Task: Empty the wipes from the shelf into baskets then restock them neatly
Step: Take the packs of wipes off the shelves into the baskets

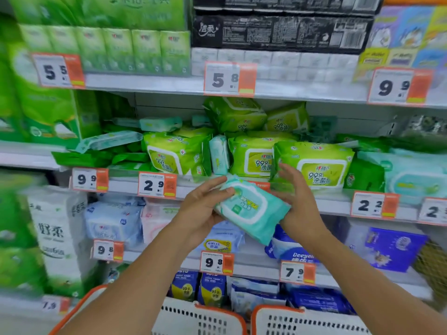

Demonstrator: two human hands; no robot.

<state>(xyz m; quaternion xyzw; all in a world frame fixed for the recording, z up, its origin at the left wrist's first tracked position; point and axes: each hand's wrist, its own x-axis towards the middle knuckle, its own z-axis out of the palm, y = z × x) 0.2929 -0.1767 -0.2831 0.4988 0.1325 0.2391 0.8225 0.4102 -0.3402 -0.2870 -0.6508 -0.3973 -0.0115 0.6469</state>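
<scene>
A mint-green wipes pack [251, 209] with a white flip lid is held in front of the middle shelf edge. My left hand [205, 209] grips its left end, thumb on top. My right hand [296, 201] holds its right side from behind, fingers spread upward. On the shelf [242, 189] behind lie several lime-green wipes packs [314, 165], piled loosely, with a small mint pack [219, 154] standing between them and flat dark green packs [84, 158] at the left. Two white baskets with orange rims [198, 317] [309, 320] sit at the bottom.
Larger mint packs [416, 175] fill the shelf's right end. Tissue packs [135, 49] line the shelf above; blue and white packs [113, 221] sit below. Orange price tags [157, 184] hang along every shelf edge. Tall green paper rolls [43, 112] stand at the left.
</scene>
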